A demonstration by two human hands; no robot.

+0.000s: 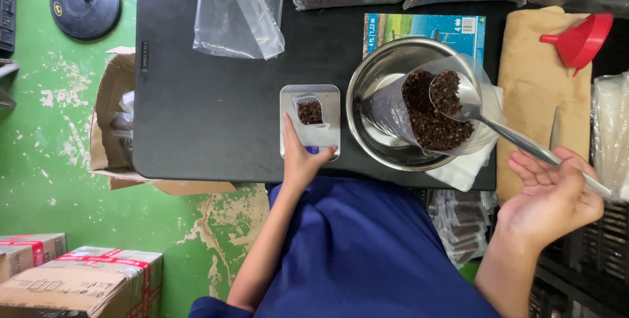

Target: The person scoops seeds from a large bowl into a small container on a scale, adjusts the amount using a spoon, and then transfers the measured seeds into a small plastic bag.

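- Small clear pouch: stands open-mouthed on the small scale, partly filled with dark dried spice; located at the near edge of the black table, just left of the steel bowl.
- Left hand: fingers extended up against the pouch's near side, steadying it; not fully closed around it.
- Spoon: long-handled, loaded with spice, bowl positioned over the large open bag of spice seated inside the steel bowl.
- Right hand: palm up, fingers loosely curled, handle end of the spoon resting across the fingers.
- Surroundings: red funnel on a tan cloth to the right; empty clear bags at the table's far side; cardboard boxes on the green floor.
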